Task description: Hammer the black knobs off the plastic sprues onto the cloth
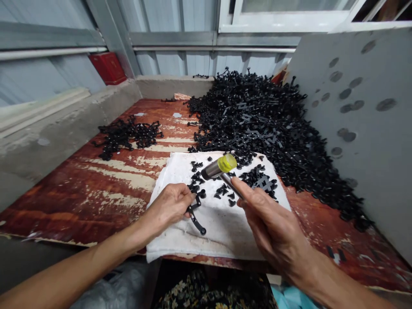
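Note:
My right hand [273, 227] is closed round the handle of a small hammer [219, 168] with a yellow face and a metal head, raised just above a white cloth pad [225, 231]. My left hand [170, 205] pinches a black plastic sprue piece [196, 216] and holds it down on the pad. Several small black plastic parts [225, 191] lie loose on the pad under the hammer head. Another cluster of black parts [262, 180] sits on the pad's right side.
A large heap of black plastic parts [267, 124] fills the back right of the worn red wooden bench [96, 184]. A smaller pile [127, 135] lies at the left. A grey board [363, 128] stands at the right; a red box [107, 68] sits at the wall.

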`<state>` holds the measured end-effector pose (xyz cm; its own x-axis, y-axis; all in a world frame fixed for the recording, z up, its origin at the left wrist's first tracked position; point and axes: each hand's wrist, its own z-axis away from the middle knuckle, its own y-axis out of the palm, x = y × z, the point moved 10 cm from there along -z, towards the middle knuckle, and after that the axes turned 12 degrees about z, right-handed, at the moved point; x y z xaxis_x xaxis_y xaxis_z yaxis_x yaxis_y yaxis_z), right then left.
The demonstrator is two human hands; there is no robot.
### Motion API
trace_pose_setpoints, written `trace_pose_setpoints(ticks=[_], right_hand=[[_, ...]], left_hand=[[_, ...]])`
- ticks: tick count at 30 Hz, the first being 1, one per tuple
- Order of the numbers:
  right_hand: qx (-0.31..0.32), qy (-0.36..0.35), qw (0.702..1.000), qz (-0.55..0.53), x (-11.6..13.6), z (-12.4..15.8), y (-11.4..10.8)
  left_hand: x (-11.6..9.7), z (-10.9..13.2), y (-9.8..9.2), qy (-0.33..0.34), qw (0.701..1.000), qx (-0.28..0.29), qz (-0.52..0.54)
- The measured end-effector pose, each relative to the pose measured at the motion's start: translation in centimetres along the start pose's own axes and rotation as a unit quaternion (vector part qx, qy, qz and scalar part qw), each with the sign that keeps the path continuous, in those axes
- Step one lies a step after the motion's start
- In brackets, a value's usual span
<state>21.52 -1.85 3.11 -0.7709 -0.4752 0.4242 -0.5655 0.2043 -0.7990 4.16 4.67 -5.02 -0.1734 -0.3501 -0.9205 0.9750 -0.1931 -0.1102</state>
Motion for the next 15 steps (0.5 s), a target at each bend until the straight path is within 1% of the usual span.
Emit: trace_pose_setpoints(ticks=[3,4,5,7,8,9,11,12,15], right_hand=[[0.064,-0.03,0.995,0.076,0.0,0.3,1.7],[0.069,-0.032,0.994,0.082,0.0,0.3,1.9],[0.055,-0.028,0.995,0.078,0.0,0.3,1.6],[0.007,-0.018,0.997,0.07,0.1,0.3,0.5],[0.0,-0.02,0.997,0.076,0.3,0.3,0.3],[0.014,-0.027,0.996,0.088,0.5,0.3,0.5],[0.067,-0.044,0.99,0.117,0.7,0.4,1.6],[0.076,-0.045,0.988,0.124,0.6,0.4,1.8],[0.04,-0.018,0.991,0.124,-0.1,0.2,1.4]], left_hand=[[0.0,0.3,0.1,-0.007,1.0,0.002,0.021],[0.0,0.3,0.1,-0.011,1.0,-0.001,0.027],[0.0,0.4,0.1,-0.016,0.999,-0.005,0.031],[0.0,0.4,0.0,-0.018,0.999,-0.012,0.03],[0.0,0.4,0.1,-0.017,0.999,-0.011,0.027],[-0.1,0.4,0.2,-0.015,1.0,-0.007,0.025],[-0.2,0.3,0.4,-0.007,1.0,0.003,0.018],[-0.3,0.2,0.4,-0.003,1.0,0.005,0.011],[-0.3,0.3,0.2,0.0,1.0,0.005,-0.009]])
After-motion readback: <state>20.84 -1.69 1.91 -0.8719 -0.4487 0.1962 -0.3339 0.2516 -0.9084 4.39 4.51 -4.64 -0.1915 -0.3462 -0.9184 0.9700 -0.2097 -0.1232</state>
